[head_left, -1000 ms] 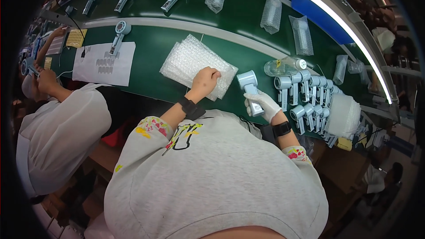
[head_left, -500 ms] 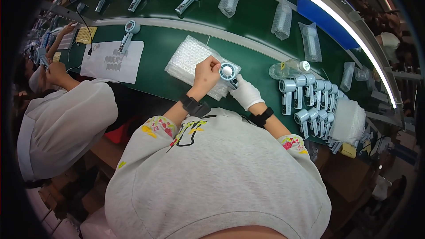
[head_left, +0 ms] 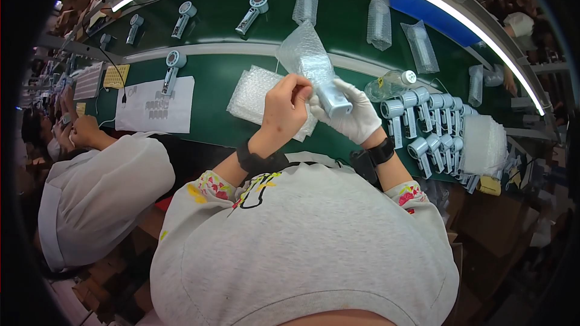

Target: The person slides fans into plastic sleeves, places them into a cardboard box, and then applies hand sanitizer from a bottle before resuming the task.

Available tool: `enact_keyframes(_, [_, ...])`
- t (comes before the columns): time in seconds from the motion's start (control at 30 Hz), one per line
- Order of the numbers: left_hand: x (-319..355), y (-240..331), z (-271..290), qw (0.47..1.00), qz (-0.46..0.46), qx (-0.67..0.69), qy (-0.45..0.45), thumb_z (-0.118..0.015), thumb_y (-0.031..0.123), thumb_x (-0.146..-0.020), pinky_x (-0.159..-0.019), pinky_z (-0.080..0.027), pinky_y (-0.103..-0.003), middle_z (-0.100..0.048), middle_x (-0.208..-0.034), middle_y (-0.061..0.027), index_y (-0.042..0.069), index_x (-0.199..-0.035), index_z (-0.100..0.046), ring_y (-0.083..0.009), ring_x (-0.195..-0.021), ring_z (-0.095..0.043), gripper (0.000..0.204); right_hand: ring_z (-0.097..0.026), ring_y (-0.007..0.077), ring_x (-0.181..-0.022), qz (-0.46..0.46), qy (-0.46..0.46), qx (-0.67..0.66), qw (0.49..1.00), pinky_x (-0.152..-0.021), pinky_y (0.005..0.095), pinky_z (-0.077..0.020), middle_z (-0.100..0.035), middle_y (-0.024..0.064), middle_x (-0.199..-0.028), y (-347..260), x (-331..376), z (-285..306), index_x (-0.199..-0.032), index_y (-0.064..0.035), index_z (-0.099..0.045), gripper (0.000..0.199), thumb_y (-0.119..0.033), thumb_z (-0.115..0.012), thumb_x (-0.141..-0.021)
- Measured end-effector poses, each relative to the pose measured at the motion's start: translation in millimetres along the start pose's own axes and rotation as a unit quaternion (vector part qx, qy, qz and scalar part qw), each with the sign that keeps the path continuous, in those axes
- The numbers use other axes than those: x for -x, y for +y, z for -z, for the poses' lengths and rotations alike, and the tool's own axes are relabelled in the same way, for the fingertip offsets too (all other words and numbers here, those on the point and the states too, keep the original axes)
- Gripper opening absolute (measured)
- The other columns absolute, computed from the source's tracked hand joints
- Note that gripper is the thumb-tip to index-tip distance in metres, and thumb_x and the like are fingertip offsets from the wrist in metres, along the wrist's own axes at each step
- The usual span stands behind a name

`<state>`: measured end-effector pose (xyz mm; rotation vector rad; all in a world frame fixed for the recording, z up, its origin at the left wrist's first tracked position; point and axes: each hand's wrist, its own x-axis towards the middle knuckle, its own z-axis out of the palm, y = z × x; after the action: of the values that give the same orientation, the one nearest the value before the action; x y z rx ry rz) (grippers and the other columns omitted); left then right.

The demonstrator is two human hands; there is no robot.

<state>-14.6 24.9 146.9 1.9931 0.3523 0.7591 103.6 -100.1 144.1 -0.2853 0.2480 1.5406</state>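
Note:
In front of my chest a light-blue handheld fan [head_left: 337, 107] sits head-first inside a bubble-wrap bag [head_left: 307, 51]; its handle end pokes out toward me. My right hand [head_left: 357, 113], in a white glove, is wrapped around the bagged fan from the right. Bare and closed, my left hand [head_left: 285, 107] pinches at the bag's edge on the left side; its fingertips are partly hidden. Beneath them lies a stack of flat bubble-wrap bags [head_left: 246, 98] on the green table.
On the right stand rows of light-blue fans [head_left: 423, 115], a clear bottle [head_left: 386, 84] and more bubble wrap [head_left: 483, 145]. Bagged fans [head_left: 379, 23] and bare fans [head_left: 252, 13] lie on the green belt beyond. A printed sheet [head_left: 156, 105] and a co-worker's arm [head_left: 90, 133] are left.
The fan, held bare over the bags before, is now inside a bubble-wrap bag with its handle end toward me. My right hand has turned around it; my left has moved to the bag's edge.

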Motion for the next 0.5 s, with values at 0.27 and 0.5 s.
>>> enact_keyframes(0.27, [-116, -32, 51, 0.994, 0.04, 0.044, 0.096, -0.055, 0.008, -0.086, -0.055, -0.04, -0.02, -0.056, -0.067, -0.0008, 0.0, -0.082, -0.059, -0.0066, -0.06, -0.049, 0.011, -0.056, 0.0348, -0.097, 0.151, -0.094, 0.283, 0.943, -0.083, 0.0415, -0.0479, -0.049, 0.0282, -0.116, -7, 34, -17, -0.134, 0.0008, -0.029, 0.057, -0.034, -0.042, -0.09])
enact_keyframes(0.5, [-211, -145, 101, 0.969, -0.02, -0.157, 0.191, -0.056, 0.008, -0.081, -0.062, -0.046, -0.033, -0.062, -0.076, -0.0129, 0.001, -0.086, -0.061, -0.024, -0.068, -0.059, 0.01, -0.057, 0.0339, -0.093, 0.23, -0.025, 0.236, 0.944, -0.079, 0.0401, -0.049, -0.051, 0.0273, -0.113, -14, 44, 15, -0.132, 0.0019, -0.031, 0.057, -0.033, -0.045, -0.089])
